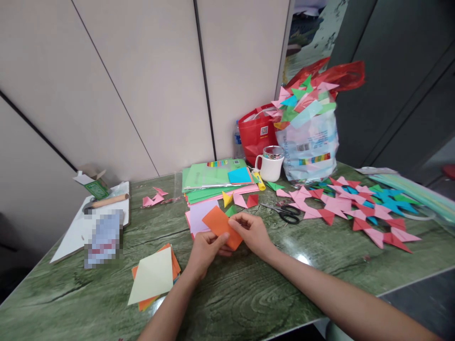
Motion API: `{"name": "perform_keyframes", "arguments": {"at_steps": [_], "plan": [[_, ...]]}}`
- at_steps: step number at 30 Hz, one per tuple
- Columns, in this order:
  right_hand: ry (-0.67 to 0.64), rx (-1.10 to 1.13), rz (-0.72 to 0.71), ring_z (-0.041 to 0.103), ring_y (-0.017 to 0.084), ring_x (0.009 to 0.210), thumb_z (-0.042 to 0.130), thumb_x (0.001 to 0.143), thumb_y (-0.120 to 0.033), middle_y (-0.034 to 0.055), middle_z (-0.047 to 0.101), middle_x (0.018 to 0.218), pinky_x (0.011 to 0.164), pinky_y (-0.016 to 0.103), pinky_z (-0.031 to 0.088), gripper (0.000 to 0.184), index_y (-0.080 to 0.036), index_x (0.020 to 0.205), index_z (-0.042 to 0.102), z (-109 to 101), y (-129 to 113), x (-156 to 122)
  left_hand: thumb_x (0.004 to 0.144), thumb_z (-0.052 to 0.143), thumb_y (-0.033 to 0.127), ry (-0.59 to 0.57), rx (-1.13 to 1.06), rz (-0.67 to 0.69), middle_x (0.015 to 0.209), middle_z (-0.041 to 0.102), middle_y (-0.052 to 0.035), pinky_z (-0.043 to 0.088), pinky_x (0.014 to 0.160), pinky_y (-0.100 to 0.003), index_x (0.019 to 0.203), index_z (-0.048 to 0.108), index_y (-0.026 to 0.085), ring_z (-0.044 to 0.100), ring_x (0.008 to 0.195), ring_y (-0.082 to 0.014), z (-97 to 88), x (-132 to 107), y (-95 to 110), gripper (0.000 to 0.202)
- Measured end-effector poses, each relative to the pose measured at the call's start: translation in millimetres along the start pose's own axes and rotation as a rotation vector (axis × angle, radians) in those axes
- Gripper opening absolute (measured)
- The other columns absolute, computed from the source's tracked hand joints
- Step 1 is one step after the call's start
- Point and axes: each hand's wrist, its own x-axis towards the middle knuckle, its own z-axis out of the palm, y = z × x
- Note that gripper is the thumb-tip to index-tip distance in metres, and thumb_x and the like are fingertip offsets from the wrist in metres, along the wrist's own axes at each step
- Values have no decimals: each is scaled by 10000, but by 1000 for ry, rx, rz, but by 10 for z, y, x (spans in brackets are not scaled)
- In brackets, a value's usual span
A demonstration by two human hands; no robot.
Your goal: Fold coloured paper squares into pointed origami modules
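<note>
Orange paper (221,223) pinched by left hand (206,251) at near edge, right hand (253,231) at side, seemingly for steadiness; paper stack (152,274) placed at left, apparently for easy reach.

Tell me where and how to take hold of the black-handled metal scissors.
I would grip the black-handled metal scissors by their black loops, coming down from the near side: they lie flat on the green streaked table, loops toward the right, blades pointing left, away from that grip. Pink folded paper sits close on the loops' right, so coming from there looks tighter.
</note>
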Motion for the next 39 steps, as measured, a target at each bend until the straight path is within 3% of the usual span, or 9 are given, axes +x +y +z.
{"name": "perform_keyframes", "arguments": {"at_steps": [10, 17, 20, 25, 29, 33, 39], "plan": [[-7, -19, -2, 551, 132, 595, 567, 736, -341, 18, 614, 648, 562, 235, 446, 201, -148, 689, 594, 5, -3, -7, 598, 704, 398, 8, 16, 47, 553, 675, -58, 522, 532, -289, 619, 691, 92, 619, 508, -174, 3, -14, 36, 307], [-48, -59, 4, 546, 132, 593, 558, 742, -334, 18, 607, 652, 546, 236, 425, 196, -147, 695, 596, 0, -28, -4, 615, 693, 385, 243, 80, 195, 411, 576, -2, 355, 371, -192, 464, 605, 110, 450, 329, -69, -95, 23, 88, 326], [-93, 20, 35, 580, 143, 650, 598, 716, -339, 20, 621, 708, 592, 246, 454, 189, -160, 774, 582, 7, -23, -9, 579, 718, 379, 253, -31, 175, 424, 584, -15, 380, 385, -208, 458, 607, 107, 483, 357, -90, -106, 44, 60, 317], [-212, 80, 57, 601, 165, 730, 705, 608, -276, 18, 639, 818, 639, 264, 482, 393, -186, 945, 524, 22, 6, -27, 555, 737, 352, 290, -162, 184, 477, 608, -18, 425, 420, -218, 508, 642, 108, 517, 410, -102, -97, 57, 46, 266], [-167, -22, 47, 579, 155, 692, 690, 609, -251, 17, 620, 816, 605, 253, 472, 349, -167, 912, 539, 39, 33, -38, 559, 737, 340, 276, -204, 171, 484, 611, -22, 435, 427, -225, 519, 645, 104, 533, 421, -110, -93, 60, 42, 256], [-159, 39, 83, 568, 145, 636, 662, 634, -254, 4, 604, 760, 569, 250, 470, 328, -170, 914, 514, 50, 61, -30, 567, 735, 335, 260, -225, 167, 510, 636, -38, 468, 469, -252, 542, 657, 101, 560, 432, -127, -85, 62, 43, 248], [-133, 2, 53, 558, 156, 693, 683, 607, -259, 15, 592, 807, 595, 250, 460, 356, -169, 908, 516, 31, 52, -16, 544, 753, 324, 254, -254, 175, 541, 658, -45, 499, 509, -273, 556, 674, 100, 588, 472, -145, -62, 56, 43, 238]]}}
